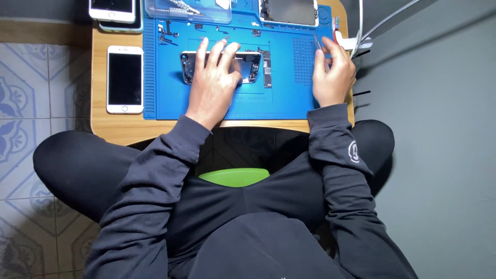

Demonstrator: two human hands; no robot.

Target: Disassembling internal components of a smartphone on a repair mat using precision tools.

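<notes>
Two hands are at work on the blue mat (289, 103) that covers most of the small wooden counter (119, 129), and I have only the head view to go by.

From the head view, my left hand (214, 77) lies flat with its fingers spread, pressing down on the opened phone (253, 64) at the middle of the mat; it holds the phone steady rather than gripping it. The phone lies lengthwise, its insides showing at both ends past the palm. Just beside its right end lies a narrow board (267, 70), touching or nearly touching it; I cannot tell which.

My right hand (333, 70) rests near the counter's right edge, fingers curled shut around thin tweezers (319, 44) whose tips point toward the far edge. It is well apart from the phone.

Small loose parts (165, 31) sit on the mat toward its far left corner. A clear tray (187, 11) lies along the far edge, and a screen (289, 11) lies near the far right corner. On the bare wood along the left edge lies a white phone (124, 78), face up, and another white phone (112, 9) is at the far left corner, partly cut off. Below the near edge, between my knees, a green stool (235, 176) shows.
</notes>
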